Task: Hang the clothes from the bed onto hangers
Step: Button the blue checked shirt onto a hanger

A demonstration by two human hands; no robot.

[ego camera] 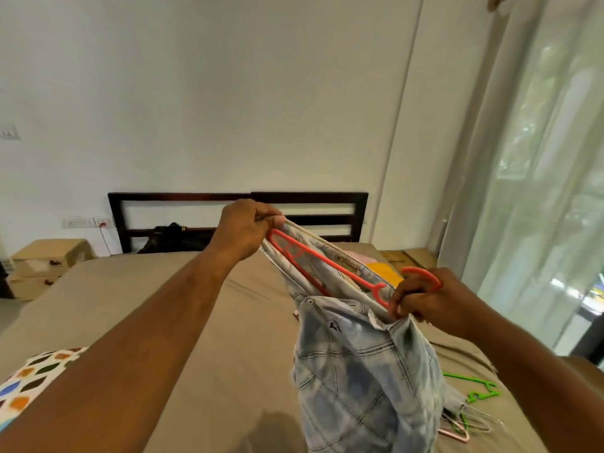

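Hanger [327, 259] axis far-left to near-right, hook toward right hand [421, 300].

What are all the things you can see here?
Red plastic hanger: one, red, inside the shirt, between both hands.
Pale blue checked shirt: one, blue-white, hanging over the bed.
Green plastic hanger: at least one, green, bed's right side.
Thin wire hanger: one, grey, near the green one.
Pink hanger: one, pink, beside the wire hanger.
Yellow cloth: one, yellow, on the bed behind the shirt.
Patterned pillow: one, multicoloured, lower left.
Brown-sheeted bed: one, brown, centre.
Dark slatted headboard: one, dark brown, against the wall.
Black bag: one, black, by the headboard.
White curtain: one, white, right.
Left hand: one, pinching the shirt's far end.
Right hand: one, gripping the hanger beneath its hook.
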